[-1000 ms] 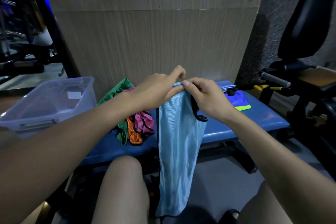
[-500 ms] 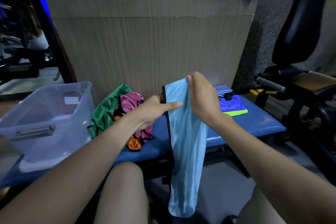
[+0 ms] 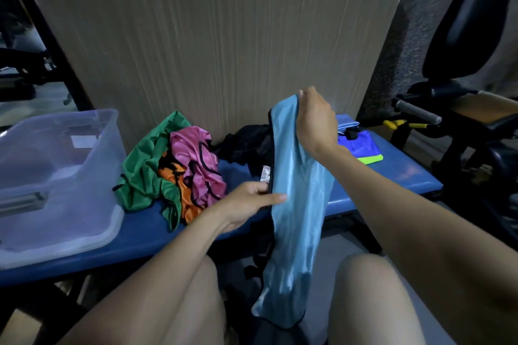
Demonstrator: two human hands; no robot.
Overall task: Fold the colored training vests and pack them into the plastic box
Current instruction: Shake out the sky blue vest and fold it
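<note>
The right hand point(image 3: 316, 120) pinches the top of a light blue vest point(image 3: 297, 204), which hangs folded lengthwise in front of the blue desk point(image 3: 392, 173). The left hand point(image 3: 246, 203) grips its left edge midway, fingers point(image 3: 276, 198) over the cloth. A heap of green, pink and orange vests point(image 3: 173, 168) lies beside the clear box point(image 3: 64, 176); folded vests point(image 3: 361, 145) sit at the right.

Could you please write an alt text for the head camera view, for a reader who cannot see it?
A seated person holds a light blue vest hanging lengthwise, the right hand gripping its top and the left hand pinching its edge halfway down. Behind it, a blue bench carries a clear plastic box on the left and a heap of green, pink and orange vests.
</note>
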